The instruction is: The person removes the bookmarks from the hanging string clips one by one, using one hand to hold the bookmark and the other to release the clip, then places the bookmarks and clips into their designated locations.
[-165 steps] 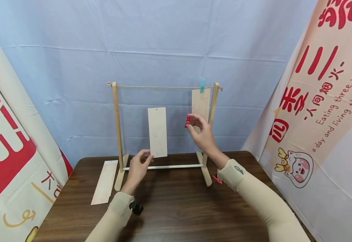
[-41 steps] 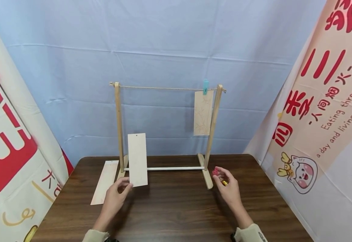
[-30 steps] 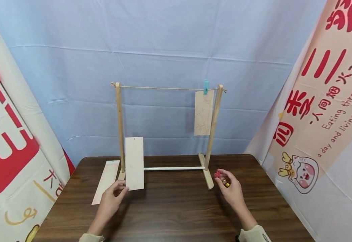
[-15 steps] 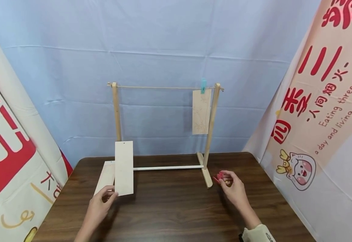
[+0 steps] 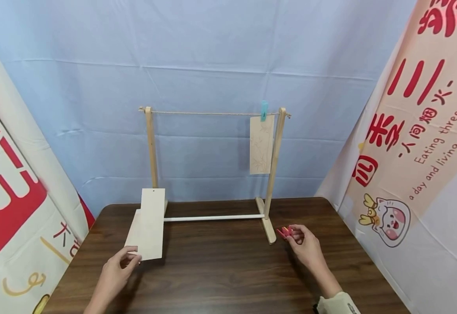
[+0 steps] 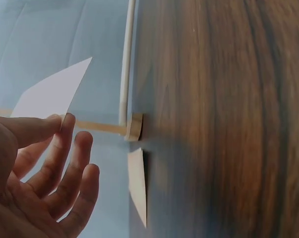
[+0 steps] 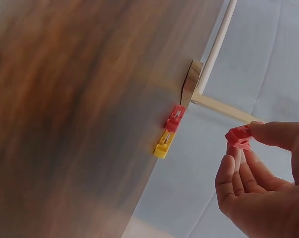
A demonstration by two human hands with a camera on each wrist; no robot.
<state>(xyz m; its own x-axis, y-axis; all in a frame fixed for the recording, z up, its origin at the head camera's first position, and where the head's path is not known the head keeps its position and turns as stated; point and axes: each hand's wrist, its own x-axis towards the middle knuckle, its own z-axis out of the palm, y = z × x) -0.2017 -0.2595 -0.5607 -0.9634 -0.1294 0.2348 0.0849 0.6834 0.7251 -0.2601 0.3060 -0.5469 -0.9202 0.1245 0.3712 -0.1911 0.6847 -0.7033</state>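
Observation:
My left hand [image 5: 114, 270] pinches a plain pale paper card [image 5: 153, 224] by its lower left corner, thumb against fingers. The card stands upright in the air, its small punched hole at the top. It overlaps a second card [image 6: 137, 183] that lies on the table beside the stand's left foot. My right hand [image 5: 308, 248] pinches a red clothespin [image 7: 238, 137] between thumb and fingers, low over the table at right. On the tabletop near that hand lie another red clothespin [image 7: 175, 118] and a yellow clothespin [image 7: 164, 145].
A wooden stand [image 5: 276, 161] with a string [image 5: 208, 114] across its top and a white bar [image 5: 216, 217] below stands at the table's back. A blue clothespin [image 5: 264, 110] holds a branch-patterned card [image 5: 260, 148] on the string's right end. Cloth backdrops [image 5: 212, 43] surround the table.
My left hand has carried the card left and down, from between the posts to over the lying card. My right hand has come down from beside the hanging card with the red clothespin.

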